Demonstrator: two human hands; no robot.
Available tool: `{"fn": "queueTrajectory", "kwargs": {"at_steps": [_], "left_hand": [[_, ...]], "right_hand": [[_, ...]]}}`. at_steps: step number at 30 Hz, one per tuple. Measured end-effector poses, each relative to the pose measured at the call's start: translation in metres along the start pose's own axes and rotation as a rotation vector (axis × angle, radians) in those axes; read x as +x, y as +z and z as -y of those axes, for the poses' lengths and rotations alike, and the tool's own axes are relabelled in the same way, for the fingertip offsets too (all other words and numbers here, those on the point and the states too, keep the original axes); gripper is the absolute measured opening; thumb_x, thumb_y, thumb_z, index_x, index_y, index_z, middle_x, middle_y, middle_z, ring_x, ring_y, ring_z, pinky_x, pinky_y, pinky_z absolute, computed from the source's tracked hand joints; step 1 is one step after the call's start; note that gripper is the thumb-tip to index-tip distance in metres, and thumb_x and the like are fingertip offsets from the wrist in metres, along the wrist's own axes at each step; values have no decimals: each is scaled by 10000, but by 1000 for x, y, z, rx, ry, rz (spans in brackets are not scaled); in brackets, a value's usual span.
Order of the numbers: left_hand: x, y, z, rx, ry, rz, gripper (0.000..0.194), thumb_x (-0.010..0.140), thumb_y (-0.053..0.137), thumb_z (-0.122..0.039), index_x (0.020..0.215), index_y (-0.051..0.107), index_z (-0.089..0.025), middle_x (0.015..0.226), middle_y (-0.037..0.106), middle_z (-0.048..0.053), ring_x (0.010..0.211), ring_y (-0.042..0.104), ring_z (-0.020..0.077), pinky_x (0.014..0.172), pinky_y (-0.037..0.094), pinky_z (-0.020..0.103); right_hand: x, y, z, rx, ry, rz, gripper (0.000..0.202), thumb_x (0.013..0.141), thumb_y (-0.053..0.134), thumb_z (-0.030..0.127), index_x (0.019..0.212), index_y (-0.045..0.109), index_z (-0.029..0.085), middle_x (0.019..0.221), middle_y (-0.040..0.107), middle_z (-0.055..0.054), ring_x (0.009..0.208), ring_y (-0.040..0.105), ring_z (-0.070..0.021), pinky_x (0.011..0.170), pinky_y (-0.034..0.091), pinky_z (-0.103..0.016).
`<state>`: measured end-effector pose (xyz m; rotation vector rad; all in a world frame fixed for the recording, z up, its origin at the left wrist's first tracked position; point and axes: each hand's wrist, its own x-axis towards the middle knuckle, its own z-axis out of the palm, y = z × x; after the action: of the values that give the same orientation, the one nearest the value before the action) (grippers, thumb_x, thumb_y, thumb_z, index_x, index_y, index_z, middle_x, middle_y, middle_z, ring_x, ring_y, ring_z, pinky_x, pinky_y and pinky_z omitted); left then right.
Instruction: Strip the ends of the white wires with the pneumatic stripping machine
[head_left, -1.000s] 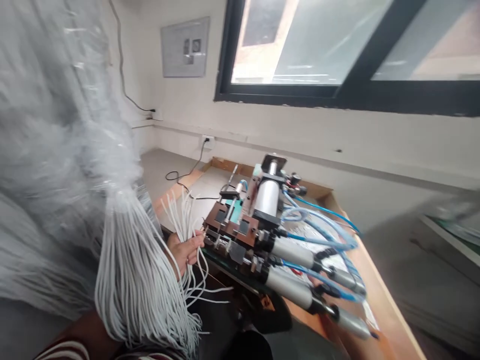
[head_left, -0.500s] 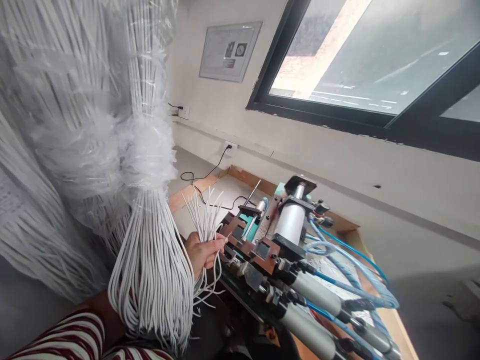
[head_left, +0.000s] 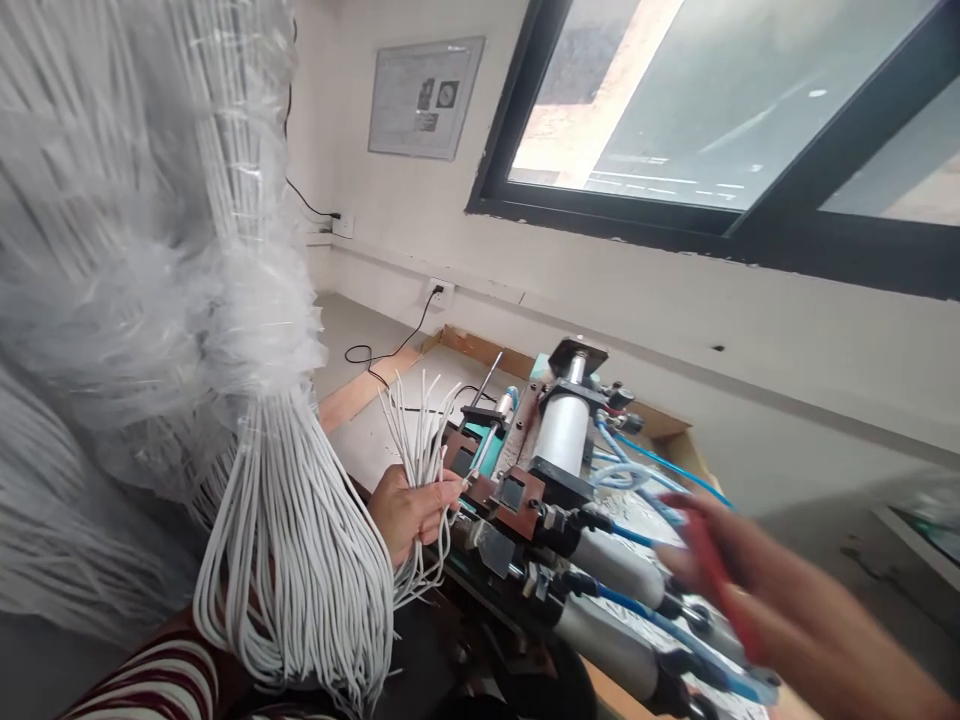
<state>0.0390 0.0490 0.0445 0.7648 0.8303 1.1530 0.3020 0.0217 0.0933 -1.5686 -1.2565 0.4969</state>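
Note:
My left hand (head_left: pixel 416 510) is closed around a bunch of white wires (head_left: pixel 427 435), their loose ends fanning upward. Thumb and forefinger pinch together beside the machine's brown plates (head_left: pixel 517 500). On the left hangs a thick bundle of white wires (head_left: pixel 296 540), looped at the bottom and wrapped in clear plastic (head_left: pixel 255 300); it hides part of my left forearm. At the lower right, my right hand (head_left: pixel 795 610) is smeared by motion and closed on a red object (head_left: pixel 716 580), long and narrow, its kind too blurred to make out. It is over the machine's cylinders.
The bench machine has an upright silver cylinder (head_left: pixel 562 435), slanted cylinders (head_left: pixel 611 640) and blue air hoses (head_left: pixel 637 480). A wooden rim (head_left: pixel 487 350) edges the bench. Black cables run to a wall socket (head_left: pixel 441 292). More plastic-wrapped wire bundles (head_left: pixel 82 300) crowd the far left.
My right hand has come into view at the lower right with the red object. My left hand still grips the wires by the machine. The whole view has shifted slightly.

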Motion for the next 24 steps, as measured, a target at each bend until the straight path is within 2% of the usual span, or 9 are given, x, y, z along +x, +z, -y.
{"fn": "queueTrajectory", "kwargs": {"at_steps": [2, 4, 6, 9, 13, 17, 21, 23, 24], "left_hand": [[0, 5, -1, 1, -3, 19, 211, 602, 675, -276, 701, 591, -109, 501, 532, -43, 295, 269, 1, 321, 154, 193], [1, 8, 0, -5, 7, 29, 211, 598, 677, -272, 697, 591, -108, 487, 530, -44, 291, 266, 1, 318, 148, 192], [2, 10, 1, -7, 23, 36, 209, 605, 673, -273, 699, 593, -104, 450, 505, -56, 287, 261, 4, 315, 146, 192], [3, 10, 1, 6, 28, 53, 205, 618, 667, -274, 709, 597, -104, 424, 480, -66, 289, 265, 9, 312, 150, 189], [5, 11, 1, 43, 26, 43, 188, 617, 665, -260, 710, 602, -110, 462, 512, -52, 296, 286, 13, 301, 176, 187], [6, 12, 3, 69, 22, 27, 171, 618, 656, -251, 699, 603, -110, 459, 509, -51, 296, 299, 16, 298, 186, 186], [7, 12, 3, 85, 11, 39, 190, 615, 667, -270, 695, 600, -110, 442, 482, -64, 287, 275, 9, 305, 167, 189], [7, 12, 3, 85, 24, 28, 211, 617, 671, -288, 702, 600, -109, 470, 492, -58, 294, 269, 5, 311, 168, 193], [6, 11, 3, 77, 34, 22, 219, 620, 670, -294, 715, 602, -108, 492, 501, -53, 301, 274, 5, 315, 172, 194]], "right_hand": [[-10, 27, 20, -129, -30, 414, 460, 409, 790, 359, 845, 691, 251, 629, 610, -46, 538, 522, -208, 516, 399, -348], [-19, 49, 40, -180, -109, 662, 401, 476, 762, 385, 838, 676, 235, 623, 609, -26, 533, 518, -195, 494, 391, -310], [-24, 62, 55, -232, -182, 799, 340, 592, 691, 427, 845, 649, 204, 640, 600, -18, 552, 511, -176, 498, 376, -277], [-22, 65, 65, -327, -209, 913, 325, 719, 572, 467, 855, 610, 174, 705, 594, -23, 612, 509, -165, 522, 362, -251], [-15, 63, 62, -355, -186, 980, 292, 748, 547, 453, 817, 586, 171, 663, 554, 4, 570, 471, -136, 497, 335, -231], [-15, 67, 55, -353, -176, 957, 257, 751, 544, 427, 777, 586, 175, 610, 530, 23, 527, 444, -122, 477, 321, -226], [-15, 77, 51, -372, -170, 848, 291, 742, 523, 446, 674, 603, 175, 539, 514, 23, 483, 429, -124, 452, 319, -231], [-9, 73, 44, -401, -192, 771, 286, 713, 547, 449, 633, 611, 182, 494, 514, 23, 456, 438, -129, 444, 329, -234], [-4, 66, 36, -421, -212, 693, 273, 690, 569, 448, 615, 615, 189, 475, 521, 22, 445, 449, -133, 440, 335, -236]]}}
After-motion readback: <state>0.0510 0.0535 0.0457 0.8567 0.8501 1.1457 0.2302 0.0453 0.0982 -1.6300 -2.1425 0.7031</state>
